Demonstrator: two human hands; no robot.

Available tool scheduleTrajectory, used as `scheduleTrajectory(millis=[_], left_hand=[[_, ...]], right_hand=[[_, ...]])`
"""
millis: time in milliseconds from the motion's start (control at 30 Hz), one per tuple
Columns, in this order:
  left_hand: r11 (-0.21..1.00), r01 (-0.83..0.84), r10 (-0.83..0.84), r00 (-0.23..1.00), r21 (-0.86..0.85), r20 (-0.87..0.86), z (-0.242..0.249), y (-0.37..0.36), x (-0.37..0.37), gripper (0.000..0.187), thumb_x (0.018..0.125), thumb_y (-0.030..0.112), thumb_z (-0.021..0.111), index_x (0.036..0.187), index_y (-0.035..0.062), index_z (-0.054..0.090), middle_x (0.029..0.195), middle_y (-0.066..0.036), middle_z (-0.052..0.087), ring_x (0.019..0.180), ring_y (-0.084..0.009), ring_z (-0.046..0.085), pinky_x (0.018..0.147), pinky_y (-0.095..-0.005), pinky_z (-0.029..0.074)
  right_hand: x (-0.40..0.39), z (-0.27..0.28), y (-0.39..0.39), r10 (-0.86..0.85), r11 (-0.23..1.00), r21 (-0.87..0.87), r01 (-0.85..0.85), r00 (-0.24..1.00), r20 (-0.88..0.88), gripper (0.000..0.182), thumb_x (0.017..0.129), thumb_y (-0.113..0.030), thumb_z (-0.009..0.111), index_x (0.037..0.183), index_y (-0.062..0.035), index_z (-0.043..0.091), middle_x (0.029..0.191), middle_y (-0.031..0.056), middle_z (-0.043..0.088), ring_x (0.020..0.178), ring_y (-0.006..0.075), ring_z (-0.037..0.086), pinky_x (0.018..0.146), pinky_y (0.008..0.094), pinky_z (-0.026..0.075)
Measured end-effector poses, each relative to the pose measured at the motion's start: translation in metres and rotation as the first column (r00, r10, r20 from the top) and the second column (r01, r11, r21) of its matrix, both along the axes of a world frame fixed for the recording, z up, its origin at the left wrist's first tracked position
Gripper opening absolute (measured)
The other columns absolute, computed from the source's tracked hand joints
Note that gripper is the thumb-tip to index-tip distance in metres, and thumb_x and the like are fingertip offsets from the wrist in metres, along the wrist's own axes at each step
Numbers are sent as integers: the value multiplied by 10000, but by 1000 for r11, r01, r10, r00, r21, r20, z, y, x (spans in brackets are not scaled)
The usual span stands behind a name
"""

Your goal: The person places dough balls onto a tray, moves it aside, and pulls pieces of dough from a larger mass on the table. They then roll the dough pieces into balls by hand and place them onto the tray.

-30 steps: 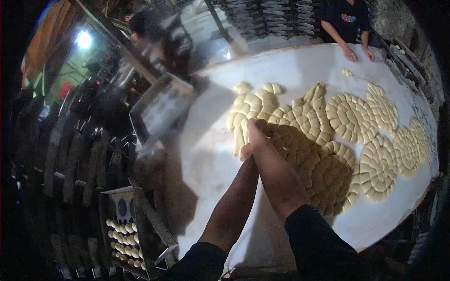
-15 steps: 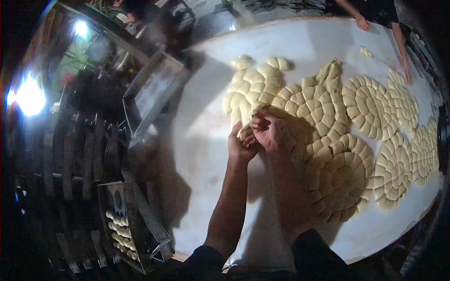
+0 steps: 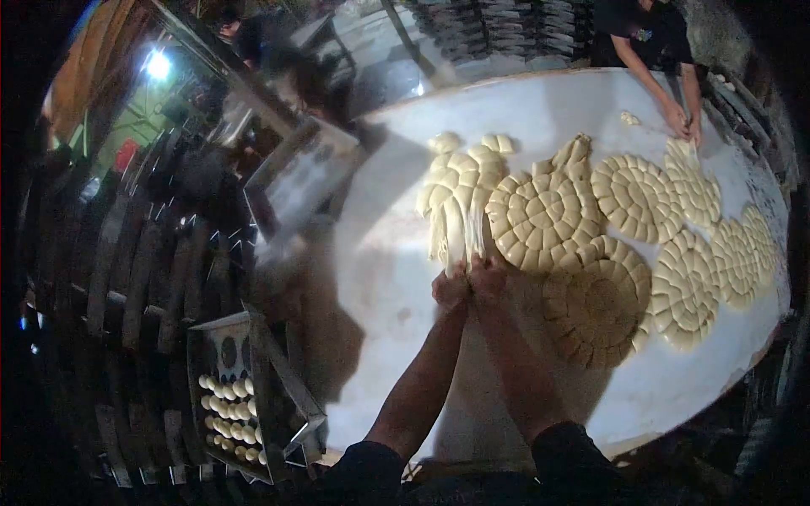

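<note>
My left hand (image 3: 451,287) and my right hand (image 3: 488,278) are side by side over the white table, both closed on dough. From them, stretched strands of dough (image 3: 456,228) run up to a cut, pale dough mass (image 3: 462,175) at the left of the dough group. To its right lies a dough coil (image 3: 544,211) scored into segments. A shadowed dough coil (image 3: 597,308) is close to my right forearm. Two small dough pieces (image 3: 498,143) sit at the top of the left mass.
More dough coils (image 3: 685,287) cover the table's right side. Across the white table (image 3: 388,337), a co-worker's hands (image 3: 685,126) touch dough. A metal tray with rows of dough balls (image 3: 228,409) stands at the lower left; another metal tray (image 3: 304,181) is at the upper left.
Both hands have pulled down toward me, drawing the dough into long strands. The co-worker's hands have come together at the far dough. The camera view has shifted slightly.
</note>
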State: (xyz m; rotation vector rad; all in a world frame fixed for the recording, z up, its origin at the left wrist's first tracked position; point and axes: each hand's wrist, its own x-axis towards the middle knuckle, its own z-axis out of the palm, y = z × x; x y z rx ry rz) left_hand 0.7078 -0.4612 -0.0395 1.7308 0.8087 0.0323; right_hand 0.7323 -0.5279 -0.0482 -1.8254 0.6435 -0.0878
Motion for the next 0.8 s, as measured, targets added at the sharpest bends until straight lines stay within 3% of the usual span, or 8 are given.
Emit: scheduleTrajectory(millis=[200, 267, 400, 467, 533, 633, 700, 800], left_hand=[[760, 274, -330, 944, 589, -13, 16, -15, -113, 428, 813, 425, 540, 905, 20, 641, 845, -200, 648, 809, -380, 622, 719, -439, 479], [927, 196, -188, 981, 319, -58, 73, -25, -167, 466, 843, 417, 521, 1012, -13, 587, 880, -197, 642, 831, -372, 620, 720, -440, 474], [860, 108, -206, 968, 498, 145, 40, -20, -240, 416, 862, 349, 532, 1028, -31, 555, 919, -216, 627, 845, -358, 620, 727, -417, 472], [971, 172, -206, 953, 163, 220, 49, -5, -280, 347, 857, 304, 586, 970, -21, 544, 902, -210, 615, 836, -307, 619, 737, -388, 468], [983, 145, -175, 926, 115, 334, 62, 15, -308, 357, 840, 310, 623, 961, -11, 525, 875, -183, 607, 813, -269, 608, 726, -374, 468], [985, 173, -154, 849, 8, 505, 88, 47, -339, 327, 828, 236, 676, 965, 17, 474, 822, -83, 572, 782, -156, 554, 701, -316, 465], [963, 208, 29, 557, -173, 830, 112, 67, -350, 243, 858, 138, 635, 995, 27, 468, 838, -51, 572, 785, -135, 551, 697, -278, 463], [948, 15, 240, 622, -318, 745, 180, 116, -375, 351, 805, 180, 709, 1032, 40, 480, 923, -47, 562, 808, -113, 520, 695, -257, 453]], right_hand=[[-116, -19, -27, 42, 999, -27, -41, 999, 30, 352, 791, -328, 650, 848, 15, 596, 787, 171, 620, 700, 325, 600, 711, 410, 471], [-166, 2, -35, 36, 999, -10, -36, 999, 14, 329, 805, -313, 641, 818, 11, 586, 770, 155, 612, 687, 293, 590, 707, 388, 467], [-254, 21, -45, 97, 993, -77, -90, 990, 99, 235, 838, -212, 604, 878, 13, 551, 756, 123, 562, 690, 241, 560, 605, 382, 463], [-298, 33, -35, 57, 998, -11, -56, 994, 93, 235, 846, -212, 595, 904, 9, 538, 793, 123, 545, 708, 244, 553, 608, 378, 462], [-342, 67, -29, 88, 988, -155, -16, 877, 472, 220, 829, -158, 632, 936, -5, 515, 835, 58, 541, 796, 136, 525, 644, 314, 462], [-373, 96, -25, 100, 940, 200, -275, 787, 609, 224, 842, -89, 612, 1012, -36, 475, 927, 50, 506, 820, 131, 510, 722, 291, 460], [-385, 125, -26, 80, 902, 284, -326, 772, 631, 233, 847, -84, 608, 1027, -55, 463, 947, 47, 499, 820, 133, 512, 740, 292, 462], [-388, 162, -43, -188, 804, 531, -267, 733, 654, 252, 846, -100, 620, 1040, -64, 464, 913, 26, 515, 831, 122, 516, 740, 285, 463]])
